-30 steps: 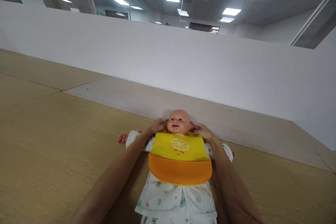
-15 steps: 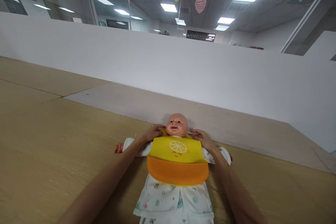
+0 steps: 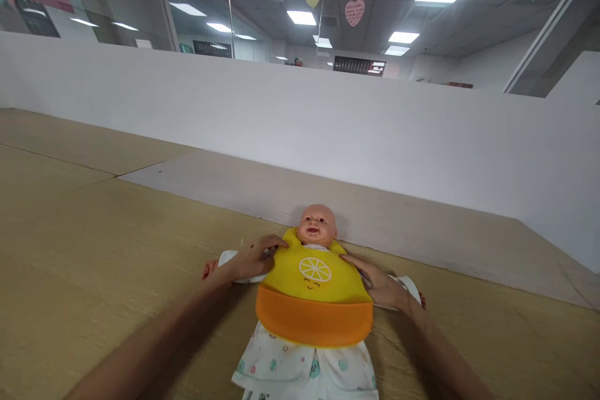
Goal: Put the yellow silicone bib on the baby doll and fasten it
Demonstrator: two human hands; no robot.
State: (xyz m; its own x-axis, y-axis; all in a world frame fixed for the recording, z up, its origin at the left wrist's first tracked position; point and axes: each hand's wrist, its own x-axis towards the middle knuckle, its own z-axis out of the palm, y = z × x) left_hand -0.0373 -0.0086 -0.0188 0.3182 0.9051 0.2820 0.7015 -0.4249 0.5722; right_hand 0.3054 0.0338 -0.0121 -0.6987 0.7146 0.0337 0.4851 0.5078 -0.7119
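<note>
A baby doll [image 3: 317, 225] lies on its back, arms stretched out, in a white printed outfit [image 3: 300, 362]. Over its chest lies a yellow bib [image 3: 290, 269] with a lemon-slice print and an orange catch pocket at the bottom. My left hand [image 3: 257, 256] is closed at the bib's upper left edge, fingers curled beside the doll's shoulder. On the opposite edge, my right hand [image 3: 380, 282] has its fingertips over the yellow part, the thumb hidden. The doll's sleeves show behind both hands, and its legs run out of view at the bottom.
The doll rests on a tan wooden surface [image 3: 117, 262] with a paler strip [image 3: 375, 215] behind its head. A white low wall [image 3: 328, 119] rises beyond, topped by glass with heart-shaped paper notes [image 3: 355, 12].
Both hands have come down from beside the doll's neck to the bib's sides. The bib has shifted down the chest a little, and its yellow neck part now shows flatter and wider.
</note>
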